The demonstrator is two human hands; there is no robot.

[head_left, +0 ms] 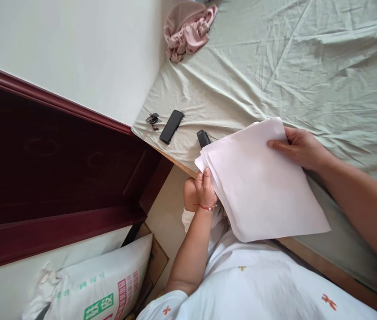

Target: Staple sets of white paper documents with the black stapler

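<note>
1. The left hand (206, 190) pinches the near-left corner of a stack of white paper sheets (265, 186), its thumb pressed along the edge; a red cord bracelet (207, 207) with small beads circles the wrist.
2. The right hand (300, 146) grasps the same stack at its upper right edge, thumb lying flat on the top sheet and the other fingers largely hidden behind the paper.
3. The stack is held between both hands, in front of the person's white T-shirt (255, 284), which carries small orange figures. At the left corner several sheets fan slightly apart, so their edges show in layers; the top sheet looks blank.
4. Just beyond that fanned corner, a black stapler-like object (203, 138) lies on the pale green sheet (242, 84), partly covered from view by the paper.
5. Left of it, a black smartphone (171, 126) lies at a slant, and near the phone is a small bunch of keys (153, 118), close to the corner of the wrinkled sheet.
6. Farther back, a crumpled pink cloth (190, 33) rests on the sheet against the white wall (75, 49).
7. On the left side stands a dark red wooden panel (51, 155); below it a white printed sack (105, 275) leans beside a piece of cardboard (158, 260).
</note>
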